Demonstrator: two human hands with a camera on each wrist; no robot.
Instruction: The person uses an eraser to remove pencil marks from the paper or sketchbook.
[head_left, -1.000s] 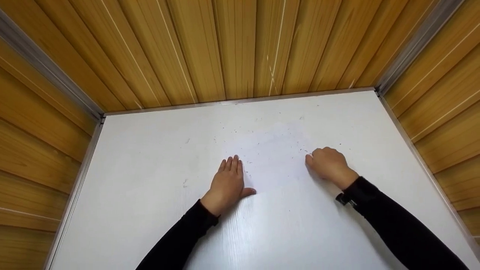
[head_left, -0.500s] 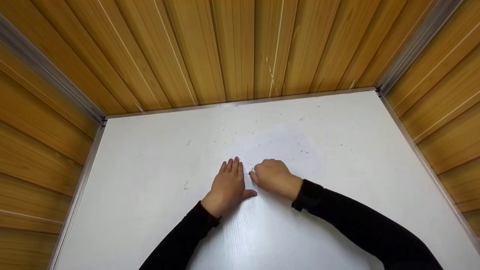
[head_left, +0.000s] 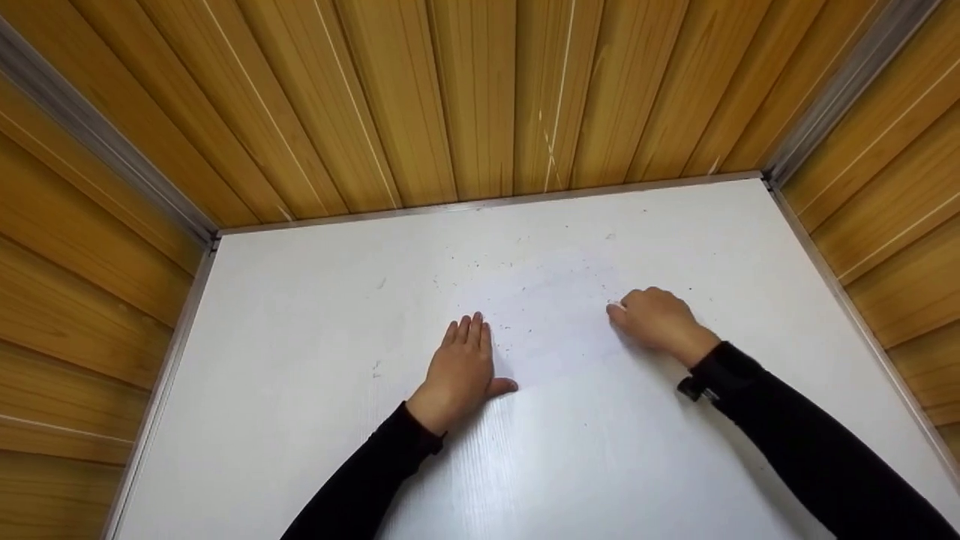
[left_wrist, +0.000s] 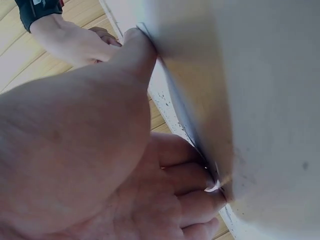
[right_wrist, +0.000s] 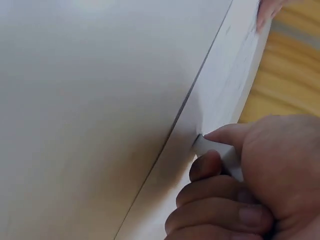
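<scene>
A white sheet of paper (head_left: 559, 322) lies on the white table (head_left: 300, 420), strewn with small dark crumbs. My left hand (head_left: 461, 367) rests flat on the paper's left side, fingers straight and thumb spread toward the right. At the paper's right side, my right hand (head_left: 656, 319) grips a small white block that looks like an eraser (right_wrist: 231, 162). In the right wrist view its end touches the paper, with the thumb on one side and curled fingers on the other. From the head view the fist hides most of it.
Dark crumbs (head_left: 514, 328) lie on the paper and on the table beyond it. Wood-patterned panels (head_left: 480, 97) stand behind the table and at both sides. A metal strip (head_left: 495, 202) runs along the back edge.
My right hand swept left across the paper to near the left hand, then back to the right side, still holding the eraser. Some crumbs have shifted. The left hand stayed in place.
</scene>
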